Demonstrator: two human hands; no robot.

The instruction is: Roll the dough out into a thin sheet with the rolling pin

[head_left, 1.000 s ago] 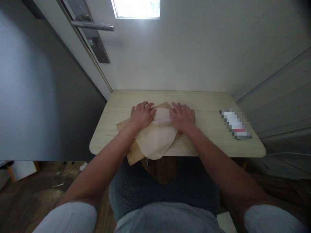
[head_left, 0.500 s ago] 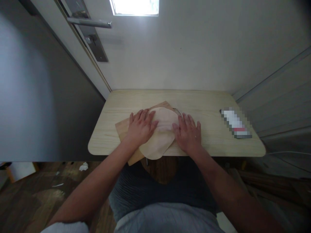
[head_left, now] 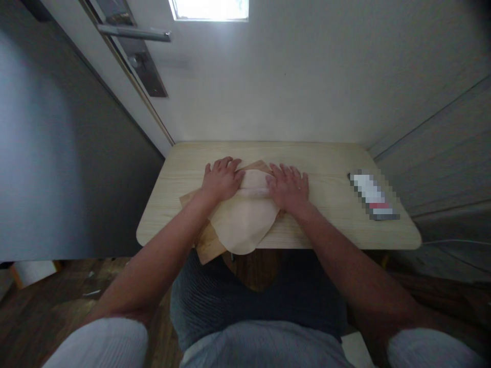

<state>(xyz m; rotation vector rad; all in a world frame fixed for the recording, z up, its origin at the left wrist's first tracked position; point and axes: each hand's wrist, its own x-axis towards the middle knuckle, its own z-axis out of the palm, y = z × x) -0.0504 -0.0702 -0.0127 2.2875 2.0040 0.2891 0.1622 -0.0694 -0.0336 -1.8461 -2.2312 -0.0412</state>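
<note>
while l hand [head_left: 222, 180] & r hand [head_left: 288, 188] lie palm-down at 10 & 2 o'clock on pale sheet [head_left: 245, 222] atop board [head_left: 209, 248], can't tell grip; 6 o'clock overhang past table [head_left: 337, 214] prob droops/tears if pushed.

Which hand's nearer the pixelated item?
Right. The right hand lies left of the pixelated item, at the right side of the pale sheet; the left hand is farther, at the sheet's left.

Pale wood-grain tabletop [head_left: 330, 168], near corners rounded. Wooden board [head_left: 209, 244] lies askew left of center, one corner jutting past near edge. Pixelated object [head_left: 373, 197] lies near right edge.
</note>
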